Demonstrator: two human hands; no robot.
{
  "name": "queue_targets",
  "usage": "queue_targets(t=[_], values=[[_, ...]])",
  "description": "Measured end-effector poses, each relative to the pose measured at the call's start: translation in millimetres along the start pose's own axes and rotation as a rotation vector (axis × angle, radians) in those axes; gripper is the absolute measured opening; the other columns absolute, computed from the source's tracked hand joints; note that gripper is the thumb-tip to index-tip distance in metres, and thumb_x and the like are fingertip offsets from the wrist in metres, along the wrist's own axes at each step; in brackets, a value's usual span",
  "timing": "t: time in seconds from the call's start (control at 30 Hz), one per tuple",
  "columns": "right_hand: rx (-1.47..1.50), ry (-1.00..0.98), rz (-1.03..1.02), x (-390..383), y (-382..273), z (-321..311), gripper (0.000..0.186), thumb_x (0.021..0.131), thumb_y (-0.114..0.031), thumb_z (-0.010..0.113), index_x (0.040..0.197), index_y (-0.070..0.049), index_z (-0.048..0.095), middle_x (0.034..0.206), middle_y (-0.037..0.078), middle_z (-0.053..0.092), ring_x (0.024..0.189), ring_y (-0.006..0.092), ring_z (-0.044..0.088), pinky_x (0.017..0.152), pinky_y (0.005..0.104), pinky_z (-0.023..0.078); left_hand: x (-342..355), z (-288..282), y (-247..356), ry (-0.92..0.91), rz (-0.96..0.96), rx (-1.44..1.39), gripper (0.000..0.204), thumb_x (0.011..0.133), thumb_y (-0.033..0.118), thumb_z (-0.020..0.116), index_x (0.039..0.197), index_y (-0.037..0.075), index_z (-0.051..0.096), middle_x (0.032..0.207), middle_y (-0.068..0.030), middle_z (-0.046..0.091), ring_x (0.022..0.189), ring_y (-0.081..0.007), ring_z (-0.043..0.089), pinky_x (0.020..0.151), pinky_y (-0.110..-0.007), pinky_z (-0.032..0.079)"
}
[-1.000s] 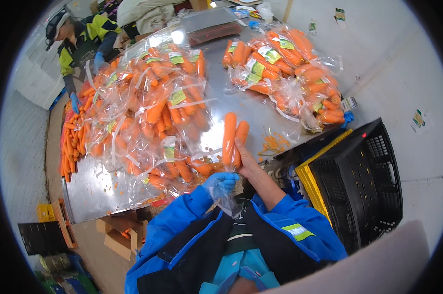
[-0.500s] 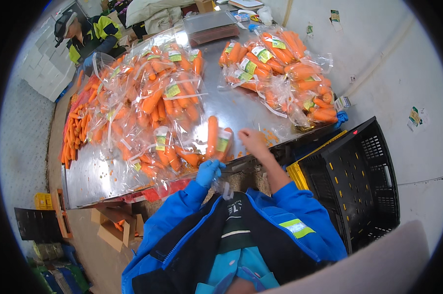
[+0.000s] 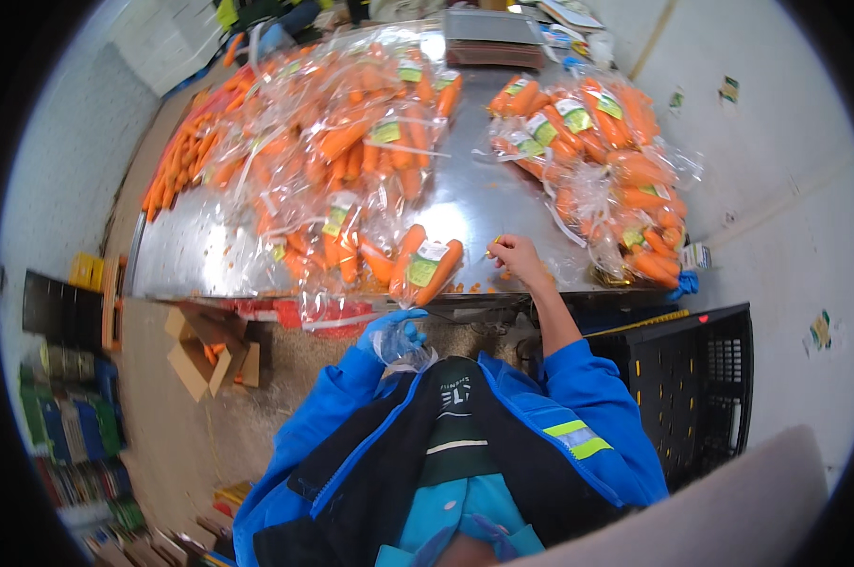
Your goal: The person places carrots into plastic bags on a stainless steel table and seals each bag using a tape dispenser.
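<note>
A clear plastic bag of carrots (image 3: 425, 266) with a white and green label lies at the table's near edge. Its gathered neck is gripped by my left hand (image 3: 394, 336), in a blue glove, and loose clear film shows below the fingers. To the right of the bag, my bare right hand (image 3: 519, 258) pinches a small gold-coloured strip (image 3: 493, 249) that looks like a twist tie. The hand is apart from the bag, just above the tabletop.
The metal table (image 3: 465, 203) carries heaped bagged carrots (image 3: 361, 142) at left, loose carrots (image 3: 186, 156) at far left, and more bags (image 3: 597, 132) at right. A scale (image 3: 493, 40) stands at the back. Black crates (image 3: 682, 387) sit at right; a person works beyond the far left.
My right hand has moved away from the bag and now shows a gold-coloured strip in its fingertips. The bag's label faces up more fully. The whole view has shifted.
</note>
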State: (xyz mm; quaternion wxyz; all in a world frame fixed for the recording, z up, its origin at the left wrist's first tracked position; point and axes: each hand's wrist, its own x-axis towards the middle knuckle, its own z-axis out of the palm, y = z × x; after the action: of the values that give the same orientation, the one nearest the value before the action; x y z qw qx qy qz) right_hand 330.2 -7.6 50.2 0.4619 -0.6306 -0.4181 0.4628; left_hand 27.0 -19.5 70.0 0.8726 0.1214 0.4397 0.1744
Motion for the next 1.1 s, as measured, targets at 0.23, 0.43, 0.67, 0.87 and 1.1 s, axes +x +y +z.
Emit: queue_targets(t=[0.23, 0.43, 0.67, 0.87, 1.1], values=[[0.629, -0.312, 0.258, -37, -64, 114, 0.02, 0.083, -0.022, 0.061, 0.079, -0.003, 0.059, 0.072, 0.004, 0.063, 0.059, 0.0069, 0.058, 0.049, 0.0188, 0.045, 28, -33, -37, 0.37, 0.641, 0.734, 0.022, 0.088, 0.025, 0.053, 0.085, 0.004, 0.054, 0.07, -0.0037, 0.052, 0.058, -0.0116, 0.051, 0.05, -0.028, 0.047], [0.266, -0.323, 0.174, -57, -48, 147, 0.018, 0.083, -0.019, 0.058, 0.078, -0.002, 0.058, 0.073, 0.006, 0.063, 0.058, 0.0087, 0.058, 0.051, 0.0189, 0.043, 4, -15, -41, 0.574, 0.896, 0.726, 0.031, 0.081, 0.011, 0.063, 0.104, 0.004, 0.043, 0.077, -0.0043, 0.053, 0.065, -0.0098, 0.055, 0.054, -0.023, 0.048], [0.182, -0.257, 0.082, -68, -37, 142, 0.017, 0.081, -0.013, 0.058, 0.079, 0.004, 0.058, 0.069, 0.007, 0.063, 0.057, 0.0116, 0.06, 0.052, 0.0225, 0.048, 10, -19, -43, 0.446, 0.963, 0.658, 0.025, 0.08, 0.008, 0.063, 0.102, 0.001, 0.054, 0.082, -0.0054, 0.059, 0.069, -0.0105, 0.058, 0.06, -0.022, 0.049], [-0.088, -0.246, -0.122, -87, -13, 133, 0.018, 0.083, -0.015, 0.057, 0.08, 0.003, 0.057, 0.07, 0.007, 0.063, 0.06, 0.0132, 0.063, 0.05, 0.0219, 0.049, 7, -36, -23, 0.202, 0.647, 0.527, 0.02, 0.083, 0.013, 0.059, 0.094, -0.003, 0.057, 0.081, -0.009, 0.061, 0.068, -0.0156, 0.06, 0.059, -0.026, 0.049], [0.378, -0.318, 0.405, -104, -19, 136, 0.018, 0.086, -0.019, 0.057, 0.086, -0.002, 0.056, 0.076, 0.004, 0.061, 0.066, 0.0115, 0.063, 0.055, 0.0212, 0.05, 7, -36, -7, 0.018, 0.406, 0.482, 0.018, 0.083, 0.013, 0.056, 0.089, -0.004, 0.057, 0.078, -0.011, 0.06, 0.064, -0.018, 0.059, 0.059, -0.027, 0.049]])
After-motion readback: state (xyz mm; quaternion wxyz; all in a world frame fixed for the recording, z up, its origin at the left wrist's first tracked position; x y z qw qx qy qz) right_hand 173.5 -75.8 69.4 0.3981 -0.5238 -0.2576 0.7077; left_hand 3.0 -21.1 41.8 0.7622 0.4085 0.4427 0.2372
